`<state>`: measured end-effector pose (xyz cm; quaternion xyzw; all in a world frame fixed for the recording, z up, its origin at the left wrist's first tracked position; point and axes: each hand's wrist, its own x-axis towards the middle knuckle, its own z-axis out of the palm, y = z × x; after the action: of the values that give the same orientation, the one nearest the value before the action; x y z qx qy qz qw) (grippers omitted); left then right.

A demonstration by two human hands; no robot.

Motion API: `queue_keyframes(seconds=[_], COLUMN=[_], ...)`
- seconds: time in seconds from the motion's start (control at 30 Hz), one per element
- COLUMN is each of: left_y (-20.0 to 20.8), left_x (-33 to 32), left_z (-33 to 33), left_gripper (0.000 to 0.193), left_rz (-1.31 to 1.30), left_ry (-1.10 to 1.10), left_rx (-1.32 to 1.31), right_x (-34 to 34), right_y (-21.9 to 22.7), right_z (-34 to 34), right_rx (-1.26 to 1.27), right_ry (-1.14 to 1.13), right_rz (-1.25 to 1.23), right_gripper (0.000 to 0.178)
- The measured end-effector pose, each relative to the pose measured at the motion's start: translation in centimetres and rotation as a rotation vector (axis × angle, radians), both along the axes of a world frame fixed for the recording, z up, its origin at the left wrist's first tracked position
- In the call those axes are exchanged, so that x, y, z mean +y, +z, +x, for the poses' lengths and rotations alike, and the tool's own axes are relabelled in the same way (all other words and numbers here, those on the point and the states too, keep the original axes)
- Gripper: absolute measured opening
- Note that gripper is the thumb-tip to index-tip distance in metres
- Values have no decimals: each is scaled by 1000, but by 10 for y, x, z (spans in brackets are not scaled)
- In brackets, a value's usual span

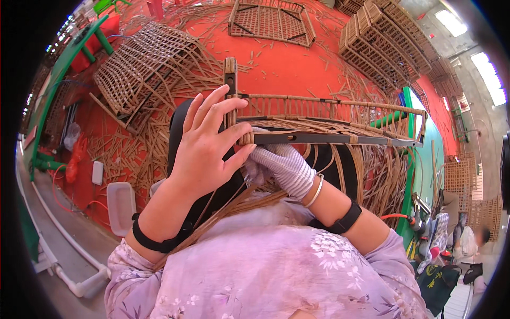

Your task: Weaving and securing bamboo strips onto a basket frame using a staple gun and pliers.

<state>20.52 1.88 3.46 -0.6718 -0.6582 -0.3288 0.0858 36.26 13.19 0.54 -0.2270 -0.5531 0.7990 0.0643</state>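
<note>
A woven rattan frame with dark drilled bars lies across my lap, its corner in front of me. My left hand, bare, is at that corner. Its thumb and forefinger pinch the rattan-wrapped end of the bar, while the other fingers fan out along the upright post. Just beneath the bar is my right hand, in a striped glove. Its fingers are curled in by my left thumb and partly hidden, so what they hold is unclear. Long loose rattan strips run over my lap below both hands.
Half-woven baskets and a flat frame lie on the red floor among scattered strips. Stacked baskets stand far right. A pale plastic tub is at left; a green table at right. Another person sits lower right.
</note>
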Motion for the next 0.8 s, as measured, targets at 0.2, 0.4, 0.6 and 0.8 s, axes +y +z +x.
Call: queue_keyframes(seconds=[0.2,0.4,0.6,0.8], left_y=[-2,-4,-8,-13], left_x=[-1,-1,-2,-3], left_z=[1,1,-1,-7], left_gripper=[21,20,22,26], left_rz=[-10,-5,11,0], left_ry=[15,21,27,29], left_rx=[1,-9,-18,-2], right_x=[-1,0,-10,-18], right_y=[-5,-19,6,36], right_z=[0,5,19,19], right_rx=[-36,18,54,-87], right_ry=[-36,17,22,-65], right_rz=[58,133,669,915], right_gripper=[19,19,29,22])
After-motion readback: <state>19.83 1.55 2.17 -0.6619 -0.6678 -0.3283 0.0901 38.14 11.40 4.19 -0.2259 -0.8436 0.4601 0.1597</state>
